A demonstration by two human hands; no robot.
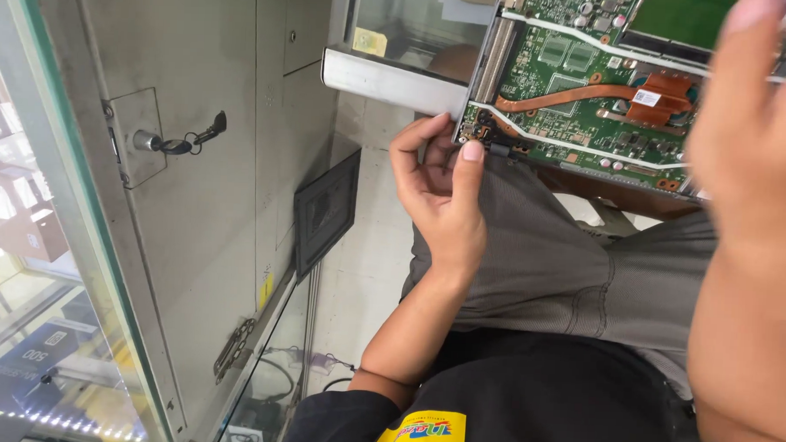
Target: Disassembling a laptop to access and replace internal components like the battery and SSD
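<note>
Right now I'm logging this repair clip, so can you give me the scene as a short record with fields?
Left hand: left hand grips the corner of the opened laptop, thumb on its edge near the hinge
Right hand: right hand blurred, close to the camera, over the laptop's right side; grip cannot be told
Laptop: bottom cover off, green circuit board and copper pipe showing
Support: laptop rests above the grey trousers
Surroundings: metal cabinet with keys in its lock; glass panel
</note>
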